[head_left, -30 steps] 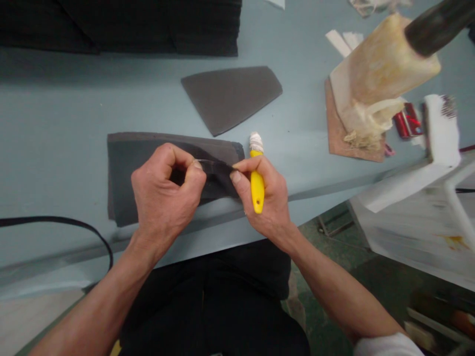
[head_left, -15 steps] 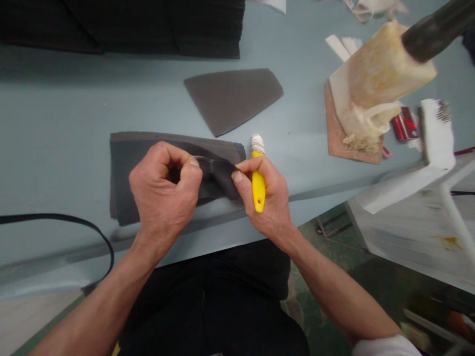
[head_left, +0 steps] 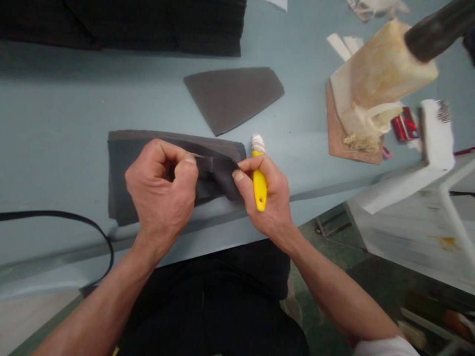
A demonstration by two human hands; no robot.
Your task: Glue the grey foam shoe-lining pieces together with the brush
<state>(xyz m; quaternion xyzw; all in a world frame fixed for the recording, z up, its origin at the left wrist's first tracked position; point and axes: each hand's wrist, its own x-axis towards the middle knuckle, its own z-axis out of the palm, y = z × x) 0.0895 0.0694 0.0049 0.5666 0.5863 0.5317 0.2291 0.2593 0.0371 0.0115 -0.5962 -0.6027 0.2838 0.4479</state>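
Observation:
Both hands pinch the edge of a dark fabric piece (head_left: 222,180) that lies partly on a stack of similar dark pieces (head_left: 124,173). My left hand (head_left: 163,183) is closed, thumb against forefinger, on the fold near the middle of the edge. At the right end of that edge, my right hand (head_left: 267,198) grips the fabric between thumb and forefinger. A yellow-handled brush (head_left: 260,183), its upper part wrapped in white, also sits among the right hand's fingers. Beyond the hands a flat grey-brown piece (head_left: 233,99) lies alone.
A tall black stack (head_left: 166,24) stands at the back left. To the right, a glue-stained pale container (head_left: 374,79) with a dark handle rests on a brown board (head_left: 336,133). A red packet (head_left: 404,123) is beside it. A black cord (head_left: 74,216) loops at left.
My left hand has shifted slightly left along the fabric edge, widening the gap between the hands. The right hand and brush stay nearly in place.

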